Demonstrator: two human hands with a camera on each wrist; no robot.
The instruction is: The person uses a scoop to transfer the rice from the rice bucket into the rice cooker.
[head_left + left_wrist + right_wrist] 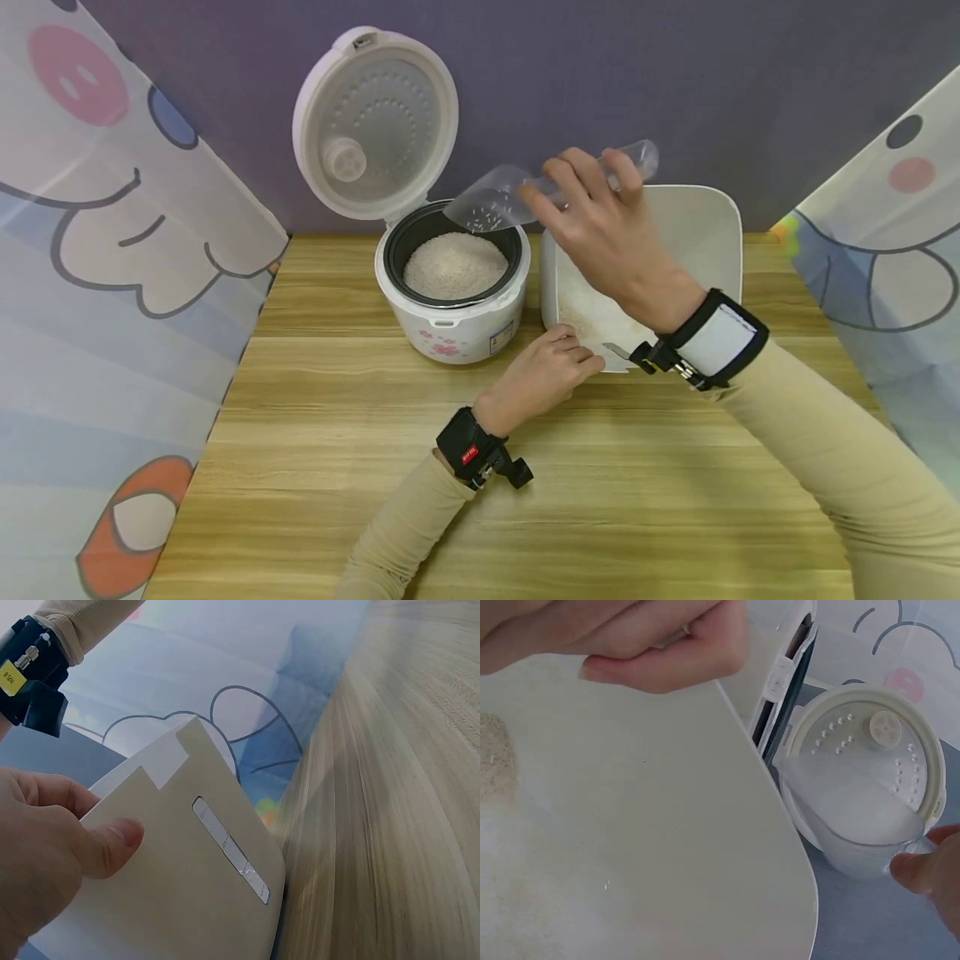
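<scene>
My right hand (600,225) grips a clear plastic scoop (487,196), tilted mouth-down to the left above the rice cooker (450,333). White grains cling inside the scoop. A mound of rice (453,267) lies in the cooker's dark inner pot (408,229), under the raised lid (375,125). With thumb and fingers, my left hand (543,371) pinches the near rim of a white rice bin (693,208). In the left wrist view, the thumb presses the outer wall of the bin (195,900). The right wrist view shows the scoop (862,817) looking almost emptied.
Some rice (495,757) remains heaped at one side inside the bin. A label strip (231,851) runs along the bin's outer wall. The wooden table (315,467) stretches in front, with a grey panel (525,75) behind and cartoon-printed sheets (112,358) at both sides.
</scene>
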